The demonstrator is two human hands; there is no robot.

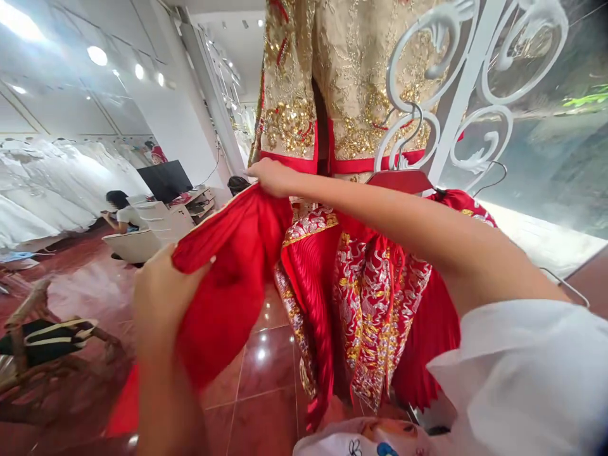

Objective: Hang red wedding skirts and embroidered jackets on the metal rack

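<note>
A red pleated skirt with gold and silver embroidered panels hangs from a red hanger. My left hand is closed on the skirt's plain red waist edge at the lower left. My right hand reaches across and pinches the same red edge higher up, near the middle. The cloth is stretched between the two hands. Above hangs a gold sequinned jacket with red trim.
A white scrolled metal rack stands at the right. A row of white gowns lines the left wall. A person sits at a white desk with a dark monitor. A wooden chair stands on the red tiled floor.
</note>
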